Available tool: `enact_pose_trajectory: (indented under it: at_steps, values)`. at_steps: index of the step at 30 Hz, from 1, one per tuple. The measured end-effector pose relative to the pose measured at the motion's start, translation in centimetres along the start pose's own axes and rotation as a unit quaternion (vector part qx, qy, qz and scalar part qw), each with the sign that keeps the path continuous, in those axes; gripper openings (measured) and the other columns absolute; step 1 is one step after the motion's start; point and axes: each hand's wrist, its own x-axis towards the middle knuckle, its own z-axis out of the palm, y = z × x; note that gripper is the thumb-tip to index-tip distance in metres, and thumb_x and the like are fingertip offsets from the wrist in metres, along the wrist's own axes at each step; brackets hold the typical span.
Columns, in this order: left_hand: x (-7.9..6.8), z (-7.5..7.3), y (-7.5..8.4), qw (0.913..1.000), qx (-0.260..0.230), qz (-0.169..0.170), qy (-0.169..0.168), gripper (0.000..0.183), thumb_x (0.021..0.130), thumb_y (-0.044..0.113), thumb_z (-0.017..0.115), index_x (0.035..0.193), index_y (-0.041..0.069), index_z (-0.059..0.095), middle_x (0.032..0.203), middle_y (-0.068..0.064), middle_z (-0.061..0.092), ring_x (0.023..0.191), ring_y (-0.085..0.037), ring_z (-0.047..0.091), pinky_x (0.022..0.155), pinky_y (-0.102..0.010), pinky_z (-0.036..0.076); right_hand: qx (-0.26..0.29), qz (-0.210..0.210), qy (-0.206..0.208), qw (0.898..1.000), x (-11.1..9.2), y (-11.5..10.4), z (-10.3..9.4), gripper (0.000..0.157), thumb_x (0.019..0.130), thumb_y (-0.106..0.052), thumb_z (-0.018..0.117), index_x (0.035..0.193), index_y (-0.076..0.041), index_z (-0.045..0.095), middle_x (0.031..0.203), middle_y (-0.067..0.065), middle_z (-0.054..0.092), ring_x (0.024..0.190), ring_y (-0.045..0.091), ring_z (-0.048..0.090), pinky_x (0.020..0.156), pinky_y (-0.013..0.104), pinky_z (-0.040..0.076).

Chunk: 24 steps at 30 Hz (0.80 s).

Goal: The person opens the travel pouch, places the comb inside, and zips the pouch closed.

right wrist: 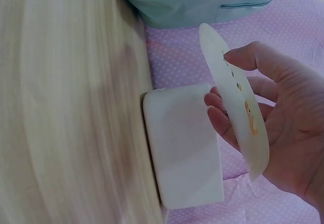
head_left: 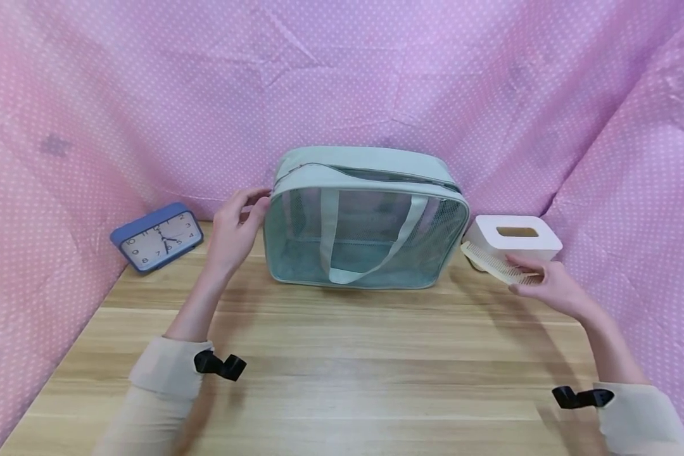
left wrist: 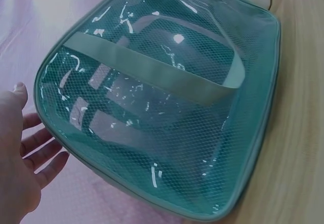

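A pale green see-through bag (head_left: 370, 234) stands on the table, its top zipper partly parted and a strap handle (head_left: 329, 237) hanging down the front. My left hand (head_left: 236, 228) is at the bag's upper left corner. In the left wrist view, the left hand (left wrist: 25, 153) has its fingertips right at the bag's edge, slightly bent, with the thumb apart from them. Between thumb and fingers, my right hand (head_left: 553, 288) pinches a cream comb (head_left: 490, 263) in front of the white tissue box. Small printed figures mark the comb (right wrist: 238, 97) in the right wrist view.
At the far left a blue alarm clock (head_left: 162, 237) leans back on the wooden table (head_left: 348, 367). The white tissue box (head_left: 521, 234) stands right of the bag. Pink dotted cloth (head_left: 342, 82) surrounds the table at the back and sides.
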Motion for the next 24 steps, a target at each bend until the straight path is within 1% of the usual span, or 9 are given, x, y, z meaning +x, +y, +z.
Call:
enact_pose_trajectory:
  at_steps: [2,3,6,8,9,12,17,20,24]
  values:
    - [0.4,-0.2,0.6,1.0,0.001,0.001,-0.006,0.04,0.107,0.037,0.054,0.134,0.01,0.066,0.13,-0.011,0.067,0.123,-0.026,0.063,0.101,-0.031,0.054,0.01,0.001,0.001,1.0,0.2,-0.3,-0.3,0.063,0.082,-0.006,0.083,0.139,0.006,0.059,0.131,0.028,0.066,0.099,-0.022,0.054,0.081,-0.001,0.044]
    - [0.7,-0.3,0.9,0.9999,-0.003,0.003,-0.01,0.039,0.107,0.036,0.055,0.134,0.01,0.066,0.131,-0.011,0.067,0.125,-0.027,0.062,0.104,-0.037,0.054,0.014,0.002,0.001,1.0,0.3,-0.4,-0.5,0.063,0.083,-0.007,0.083,0.14,0.006,0.059,0.13,0.021,0.069,0.099,-0.023,0.054,0.082,-0.001,0.044]
    - [1.5,-0.7,1.9,0.9996,-0.01,0.005,-0.024,0.041,0.107,0.036,0.056,0.135,0.008,0.065,0.135,-0.013,0.064,0.129,-0.029,0.06,0.109,-0.049,0.052,0.039,0.007,-0.012,0.999,0.7,-0.9,-1.2,0.066,0.087,-0.008,0.081,0.145,0.006,0.053,0.128,-0.01,0.07,0.1,-0.021,0.056,0.082,0.001,0.048]
    - [2.2,-0.9,2.6,0.9994,-0.009,0.013,-0.032,0.042,0.106,0.037,0.057,0.135,0.007,0.064,0.138,-0.013,0.063,0.131,-0.03,0.058,0.112,-0.051,0.05,0.047,0.005,-0.015,0.999,1.0,-1.3,-1.9,0.067,0.088,-0.008,0.079,0.147,0.007,0.05,0.122,-0.029,0.063,0.1,-0.02,0.057,0.08,0.003,0.049]
    - [2.5,-1.1,3.0,0.9992,-0.005,0.017,-0.035,0.042,0.106,0.037,0.057,0.135,0.007,0.064,0.138,-0.013,0.062,0.131,-0.031,0.057,0.113,-0.052,0.049,0.052,0.007,-0.017,0.998,1.1,-1.4,-2.3,0.067,0.089,-0.009,0.078,0.147,0.008,0.048,0.118,-0.036,0.06,0.099,-0.02,0.058,0.079,0.004,0.05]
    - [3.5,-1.2,3.8,0.9982,0.012,0.043,-0.04,0.04,0.105,0.036,0.06,0.133,0.008,0.065,0.137,-0.011,0.063,0.131,-0.028,0.056,0.115,-0.049,0.046,0.053,0.009,-0.014,0.998,1.3,-2.0,-3.4,0.067,0.091,-0.009,0.077,0.149,0.007,0.046,0.116,-0.042,0.059,0.098,-0.02,0.059,0.077,0.003,0.048]
    - [5.2,-0.8,4.5,0.9935,0.037,0.097,-0.046,0.03,0.101,0.026,0.066,0.126,0.009,0.071,0.13,-0.01,0.068,0.128,-0.026,0.058,0.114,-0.046,0.046,0.054,0.032,-0.015,0.998,1.6,-2.9,-4.7,0.068,0.092,-0.012,0.076,0.151,0.003,0.046,0.113,-0.041,0.061,0.095,-0.016,0.063,0.076,0.005,0.051]
    - [6.0,-0.4,4.7,0.9914,0.051,0.105,-0.06,0.028,0.101,0.027,0.067,0.123,0.011,0.073,0.128,-0.007,0.069,0.126,-0.024,0.059,0.112,-0.045,0.047,0.063,0.045,-0.017,0.997,1.7,-3.3,-5.3,0.07,0.092,-0.011,0.076,0.152,0.003,0.044,0.112,-0.04,0.061,0.092,-0.013,0.065,0.075,0.007,0.053]
    - [7.0,0.2,4.9,0.9897,0.062,0.094,-0.089,0.028,0.101,0.029,0.067,0.123,0.013,0.073,0.132,-0.005,0.068,0.128,-0.022,0.058,0.108,-0.046,0.047,0.064,0.043,-0.005,0.997,2.0,-4.2,-6.2,0.072,0.092,-0.01,0.077,0.154,0.001,0.042,0.114,-0.041,0.06,0.092,-0.015,0.064,0.075,0.006,0.053]
